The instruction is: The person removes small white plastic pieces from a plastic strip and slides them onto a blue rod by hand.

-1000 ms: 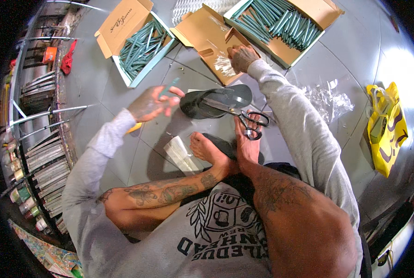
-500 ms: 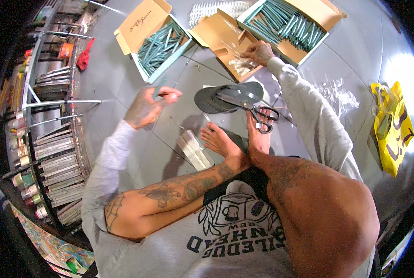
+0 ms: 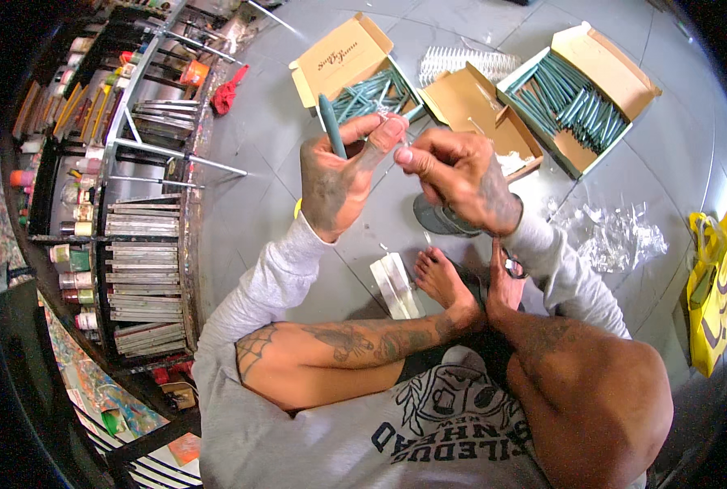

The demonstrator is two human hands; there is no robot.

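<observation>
A teal pen-like stick (image 3: 330,122) stands up between the fingers of my left hand (image 3: 331,183), its tapered end pointing away. My right hand (image 3: 467,175) is pinched close beside the left fingertips. A small clear plastic piece (image 3: 384,112) shows at the fingertips; its exact shape is hard to make out. Behind my hands, an open box (image 3: 343,53) holds many loose teal sticks. To its right lies an open cardboard box (image 3: 471,91) with clear plastic bits, partly hidden by my right hand. Another open box (image 3: 616,69) at the right holds more teal sticks.
A dark sandal (image 3: 441,218) lies partly behind my right hand, with scissors (image 3: 513,267) by my foot. A whitish packet (image 3: 397,285) lies beside my other foot. Crumpled clear plastic (image 3: 616,238) and a yellow bag (image 3: 715,285) lie rightward. A loaded shelf (image 3: 147,269) stands left.
My right hand has left the cardboard box and come toward me, meeting my left hand. The left hand has risen with the teal stick. The whole view has shifted.
</observation>
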